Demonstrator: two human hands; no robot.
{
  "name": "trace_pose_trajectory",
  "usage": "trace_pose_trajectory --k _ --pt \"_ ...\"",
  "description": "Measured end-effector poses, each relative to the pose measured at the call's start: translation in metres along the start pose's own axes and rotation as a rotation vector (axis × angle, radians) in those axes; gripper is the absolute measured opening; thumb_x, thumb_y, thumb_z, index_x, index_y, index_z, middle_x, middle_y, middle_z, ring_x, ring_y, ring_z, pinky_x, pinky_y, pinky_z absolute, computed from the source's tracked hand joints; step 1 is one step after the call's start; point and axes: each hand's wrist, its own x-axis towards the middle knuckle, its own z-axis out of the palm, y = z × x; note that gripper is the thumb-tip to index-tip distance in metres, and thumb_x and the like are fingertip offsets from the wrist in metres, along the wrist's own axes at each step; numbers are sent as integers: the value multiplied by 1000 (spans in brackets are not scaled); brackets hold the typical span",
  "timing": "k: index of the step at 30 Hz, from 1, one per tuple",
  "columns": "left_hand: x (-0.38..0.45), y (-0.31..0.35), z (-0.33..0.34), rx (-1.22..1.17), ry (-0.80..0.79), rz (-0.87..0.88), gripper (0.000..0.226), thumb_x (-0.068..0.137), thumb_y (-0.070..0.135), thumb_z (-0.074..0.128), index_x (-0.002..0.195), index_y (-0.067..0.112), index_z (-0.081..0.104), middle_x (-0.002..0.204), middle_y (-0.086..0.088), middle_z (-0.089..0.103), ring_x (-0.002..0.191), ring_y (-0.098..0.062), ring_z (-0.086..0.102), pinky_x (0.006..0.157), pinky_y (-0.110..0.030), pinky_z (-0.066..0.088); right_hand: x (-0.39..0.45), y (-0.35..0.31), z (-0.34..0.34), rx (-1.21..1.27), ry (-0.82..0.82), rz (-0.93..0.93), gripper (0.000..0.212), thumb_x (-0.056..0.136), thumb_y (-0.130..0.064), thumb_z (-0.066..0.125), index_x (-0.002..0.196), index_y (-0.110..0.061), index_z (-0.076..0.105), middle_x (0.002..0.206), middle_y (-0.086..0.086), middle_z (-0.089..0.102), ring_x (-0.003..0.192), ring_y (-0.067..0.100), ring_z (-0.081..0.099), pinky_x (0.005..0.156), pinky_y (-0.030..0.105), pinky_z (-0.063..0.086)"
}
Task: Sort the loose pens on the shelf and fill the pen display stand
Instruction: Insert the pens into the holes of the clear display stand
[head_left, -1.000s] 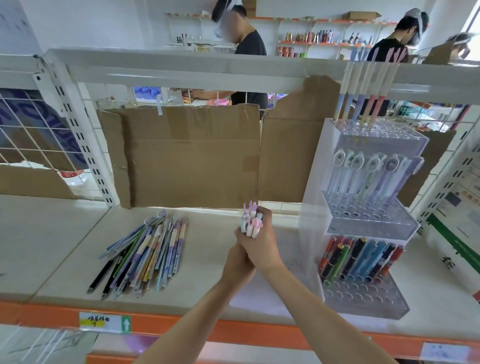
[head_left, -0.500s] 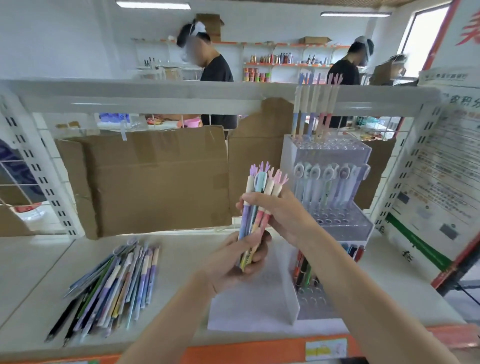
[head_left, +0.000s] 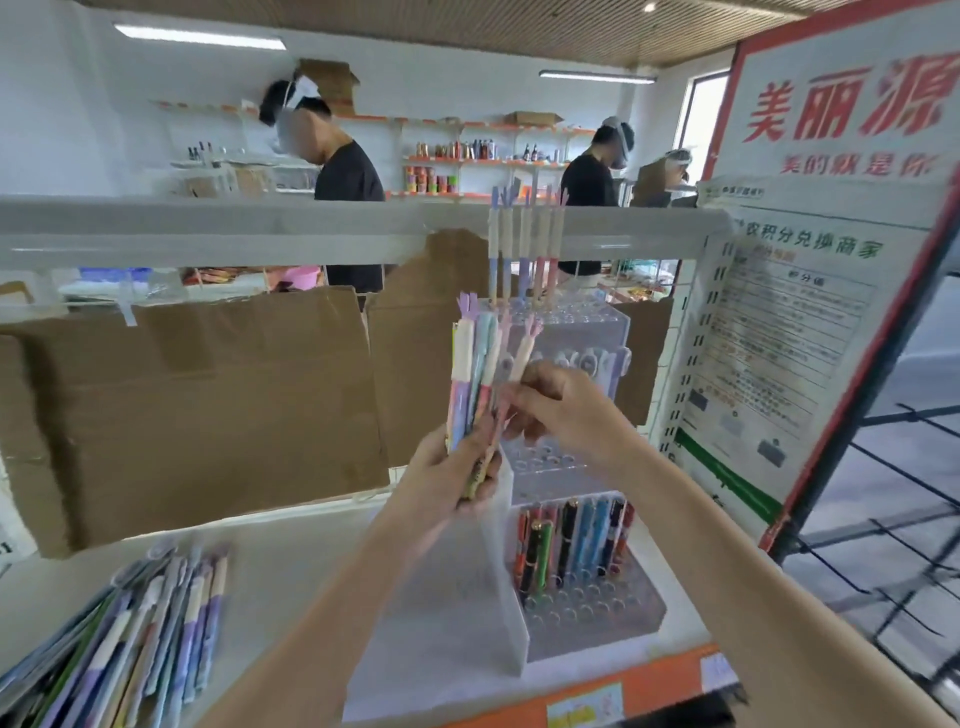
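My left hand (head_left: 449, 475) grips a bundle of pastel pens (head_left: 475, 374) upright, in front of the clear tiered pen display stand (head_left: 587, 603). My right hand (head_left: 558, 402) pinches one pink-topped pen (head_left: 519, 358) at the bundle's right side. The stand's top tier holds several tall pastel pens (head_left: 524, 249). White-capped pens sit on its middle tier, partly hidden behind my hands. Dark and coloured pens (head_left: 569, 540) fill the back of the bottom tier. A pile of loose pens (head_left: 140, 629) lies on the shelf at the lower left.
Brown cardboard sheets (head_left: 208, 405) line the back of the shelf. A white upper shelf rail (head_left: 260, 228) runs across. A printed poster (head_left: 769, 353) stands at the right. Two people in black shirts work at shelves beyond. The orange shelf edge (head_left: 639, 686) runs below the stand.
Both hands have risen from the shelf with the pen bundle. The bundle now stands upright, and my right hand has moved from gripping it to pinching a single pen.
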Motion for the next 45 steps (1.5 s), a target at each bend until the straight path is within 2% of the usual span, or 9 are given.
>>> trace_pose_trajectory --k 5,13,18,23,30,36,39,42,45 --pt "35 34 -11 16 165 76 21 95 28 52 82 12 47 62 -4 50 44 -12 40 36 -18 26 25 -37 -33 226 244 -125 9 99 -14 43 93 -8 44 73 12 67 59 20 69 52 25 55" --pt "47 52 -20 -59 187 82 28 87 39 57 85 14 46 59 4 47 44 -7 37 35 -16 26 81 -33 -91 -276 549 -182 4 97 -9 47 99 -10 44 80 3 61 70 18 64 73 39 56" --pt "49 50 -15 -6 170 110 23 95 31 50 84 13 42 60 4 45 44 -8 36 36 -16 26 108 -22 -98 -302 469 -79 2 95 -4 49 95 -5 51 86 14 65 74 23 66 75 35 58" --pt "51 44 -12 21 171 125 27 93 38 49 87 12 41 59 5 45 44 -8 35 36 -16 25 120 -8 -94 -374 376 11 11 93 2 49 94 7 59 94 24 67 63 17 59 53 13 48" --pt "52 38 -15 -2 146 110 22 96 32 47 93 11 44 58 4 47 43 -8 36 34 -16 25 128 -3 -94 -607 336 0 18 89 -14 61 97 1 69 92 7 65 84 16 53 74 23 38" --pt "49 37 -14 2 81 122 30 88 38 54 95 9 48 62 4 49 45 -8 38 36 -16 27 121 -1 -96 -573 374 48 25 89 -23 63 103 -2 65 96 8 67 81 17 55 68 22 39" --pt "46 37 -13 -20 57 133 32 84 38 57 90 7 53 65 1 51 46 -10 40 36 -17 28 98 -8 -86 -406 494 -48 12 89 -20 63 93 -9 63 87 1 65 69 4 54 55 10 39" --pt "47 36 -6 -63 22 145 26 88 32 54 88 5 55 67 -4 52 46 -11 38 35 -17 26 65 -22 -59 -125 143 -104 12 88 -22 63 83 -13 69 68 -6 66 48 -4 48 49 11 40" --pt "49 37 4 -56 -23 158 24 90 29 52 91 5 55 67 -6 53 47 -13 39 37 -18 23 48 -31 -39 -63 -67 -99 22 89 -24 62 77 -6 66 61 4 58 50 7 46 49 17 38"
